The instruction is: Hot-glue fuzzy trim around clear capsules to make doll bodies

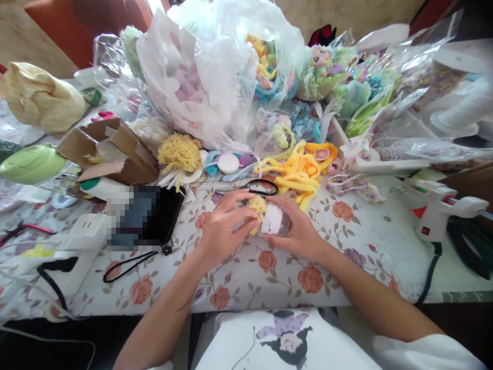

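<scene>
Over the floral tablecloth (267, 261), my left hand (227, 221) pinches a small fluffy yellow piece (257, 205) between thumb and fingers. Beside it, my right hand (298, 228) has its fingers closed round a white spool-like item (271, 218) that looks wound with white cord or trim. The yellow piece touches or nearly touches the white item's left side. Just beyond my hands lie black-handled scissors (265, 181) and a loose heap of yellow-orange plush yarn (298, 172).
A phone (162, 216), cardboard box (111, 149) and white power strip (82, 252) are on the left. Behind stand plastic bags (215, 77) and a yellow fluffy bundle (179, 152). A white glue gun (439, 208) with its cable is at the right.
</scene>
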Demonstrator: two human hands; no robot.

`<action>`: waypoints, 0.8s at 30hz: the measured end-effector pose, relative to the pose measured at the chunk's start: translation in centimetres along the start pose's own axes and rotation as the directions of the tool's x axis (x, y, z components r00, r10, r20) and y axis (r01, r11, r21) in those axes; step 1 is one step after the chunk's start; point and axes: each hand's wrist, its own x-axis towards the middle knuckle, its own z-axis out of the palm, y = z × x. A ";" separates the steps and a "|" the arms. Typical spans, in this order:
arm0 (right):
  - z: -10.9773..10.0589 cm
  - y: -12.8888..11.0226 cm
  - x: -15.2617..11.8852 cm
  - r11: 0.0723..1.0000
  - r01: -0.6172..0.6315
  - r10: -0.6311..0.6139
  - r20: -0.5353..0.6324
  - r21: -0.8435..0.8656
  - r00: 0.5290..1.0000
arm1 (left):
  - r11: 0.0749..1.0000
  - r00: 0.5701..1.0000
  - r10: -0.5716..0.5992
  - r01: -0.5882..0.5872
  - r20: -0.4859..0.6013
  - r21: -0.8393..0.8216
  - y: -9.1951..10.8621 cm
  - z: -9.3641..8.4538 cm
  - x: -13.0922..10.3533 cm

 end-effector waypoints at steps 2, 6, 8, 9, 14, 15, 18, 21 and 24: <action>-0.2 0.1 -0.1 1.000 0.010 -0.010 0.011 0.020 1.000 | 0.995 0.998 -0.060 0.057 -0.033 -0.080 0.0 0.5 -0.2; -0.6 0.3 -0.3 0.999 0.011 -0.013 0.037 0.047 0.999 | 0.947 0.963 -0.259 0.236 -0.079 -0.219 0.6 1.7 -0.3; -0.8 0.4 -0.4 0.998 0.009 -0.012 0.049 0.056 0.999 | 0.933 0.948 -0.304 0.278 -0.090 -0.227 1.0 2.0 -0.2; -0.9 0.5 -0.4 0.998 0.009 -0.012 0.055 0.059 0.998 | 0.933 0.947 -0.307 0.279 -0.097 -0.226 1.1 2.1 -0.2; -1.1 0.6 -0.4 0.998 0.008 -0.013 0.091 0.061 0.996 | 0.935 0.959 -0.274 0.247 -0.076 -0.255 0.9 1.9 -0.4; -1.2 0.6 -0.4 0.998 0.000 -0.006 0.093 0.064 0.996 | 0.936 0.963 -0.263 0.238 -0.067 -0.260 0.8 1.9 -0.5; -1.3 0.6 -0.2 0.996 -0.044 0.037 0.095 0.074 0.995 | 0.939 0.967 -0.245 0.220 -0.065 -0.264 0.4 1.9 -0.9; -1.3 0.6 -0.2 0.995 -0.063 0.055 0.090 0.084 0.994 | 0.935 0.962 -0.259 0.227 -0.089 -0.271 0.4 2.1 -1.0; -1.2 0.6 -0.2 0.994 -0.053 0.045 0.086 0.095 0.995 | 0.930 0.959 -0.272 0.239 -0.084 -0.281 0.4 2.3 -1.0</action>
